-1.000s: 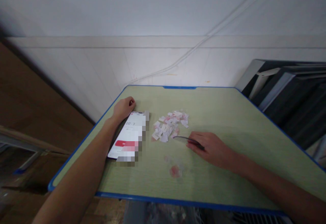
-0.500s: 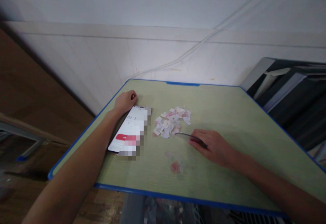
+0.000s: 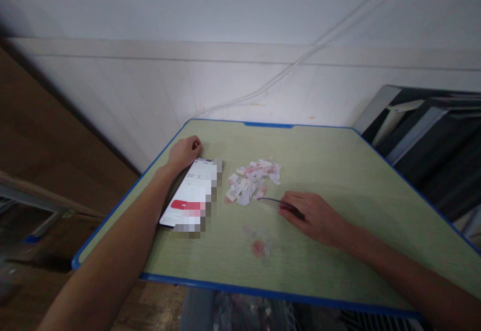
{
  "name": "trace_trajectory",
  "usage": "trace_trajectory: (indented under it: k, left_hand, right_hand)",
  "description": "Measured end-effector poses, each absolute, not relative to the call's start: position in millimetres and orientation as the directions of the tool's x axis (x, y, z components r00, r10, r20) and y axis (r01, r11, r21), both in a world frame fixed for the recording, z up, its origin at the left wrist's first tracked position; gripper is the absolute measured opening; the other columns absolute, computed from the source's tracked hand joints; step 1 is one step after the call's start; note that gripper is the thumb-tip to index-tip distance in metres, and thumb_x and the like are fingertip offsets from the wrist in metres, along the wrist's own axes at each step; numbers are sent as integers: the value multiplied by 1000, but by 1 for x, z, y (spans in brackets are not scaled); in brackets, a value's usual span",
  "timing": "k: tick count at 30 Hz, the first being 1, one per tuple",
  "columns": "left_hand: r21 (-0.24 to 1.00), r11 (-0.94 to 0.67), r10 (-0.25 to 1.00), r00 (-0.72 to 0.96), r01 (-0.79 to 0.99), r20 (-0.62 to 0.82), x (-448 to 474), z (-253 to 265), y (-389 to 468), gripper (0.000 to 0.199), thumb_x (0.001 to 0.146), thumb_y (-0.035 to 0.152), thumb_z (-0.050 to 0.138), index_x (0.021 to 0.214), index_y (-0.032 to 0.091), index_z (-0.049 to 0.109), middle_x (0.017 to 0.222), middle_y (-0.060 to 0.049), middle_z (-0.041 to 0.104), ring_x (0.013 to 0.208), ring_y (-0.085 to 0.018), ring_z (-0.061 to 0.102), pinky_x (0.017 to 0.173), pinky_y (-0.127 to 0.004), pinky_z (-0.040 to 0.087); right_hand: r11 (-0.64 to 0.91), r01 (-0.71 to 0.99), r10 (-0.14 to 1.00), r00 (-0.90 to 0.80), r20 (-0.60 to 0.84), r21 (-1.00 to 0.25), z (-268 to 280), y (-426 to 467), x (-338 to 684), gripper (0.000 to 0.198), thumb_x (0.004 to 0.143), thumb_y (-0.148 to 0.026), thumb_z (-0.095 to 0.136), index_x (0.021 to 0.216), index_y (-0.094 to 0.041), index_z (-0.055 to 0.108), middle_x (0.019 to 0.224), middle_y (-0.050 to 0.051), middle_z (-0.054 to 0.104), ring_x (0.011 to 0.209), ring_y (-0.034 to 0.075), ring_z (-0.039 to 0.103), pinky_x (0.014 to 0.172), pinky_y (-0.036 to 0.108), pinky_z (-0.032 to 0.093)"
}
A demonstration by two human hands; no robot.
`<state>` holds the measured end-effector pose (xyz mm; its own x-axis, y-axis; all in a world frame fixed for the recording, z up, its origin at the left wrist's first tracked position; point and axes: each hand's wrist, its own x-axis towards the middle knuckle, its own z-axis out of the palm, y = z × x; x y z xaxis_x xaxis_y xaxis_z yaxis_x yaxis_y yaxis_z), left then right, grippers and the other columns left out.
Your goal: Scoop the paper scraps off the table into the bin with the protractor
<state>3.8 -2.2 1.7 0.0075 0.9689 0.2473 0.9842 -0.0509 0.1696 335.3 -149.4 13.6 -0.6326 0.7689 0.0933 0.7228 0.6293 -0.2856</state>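
While the grip of the right hand (image 3: 310,215) is closed on a thin curved tool (image 3: 271,200), its tip meets the near right edge of the paper scraps (image 3: 248,184) on the bench (image 3: 338,165). Left of the scraps: a lit phone (image 3: 188,190) and the left hand (image 3: 183,151), loosely curled, contents indeterminable. Nearer than the scraps: a reddish patch (image 3: 258,247).
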Motion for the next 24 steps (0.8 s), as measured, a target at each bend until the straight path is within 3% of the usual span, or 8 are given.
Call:
trace_trajectory:
  k: [24]
  left_hand:
    - [168, -57, 971, 16, 984, 236, 6, 5, -4, 19, 82, 23, 43, 86, 17, 60, 85, -8, 67, 76, -21, 59, 60, -28, 35]
  right_hand:
    - [638, 717, 762, -640, 97, -279, 13, -148, 336, 19, 92, -19, 44, 82, -16, 60, 75, 5, 62, 66, 16, 57, 62, 26, 39]
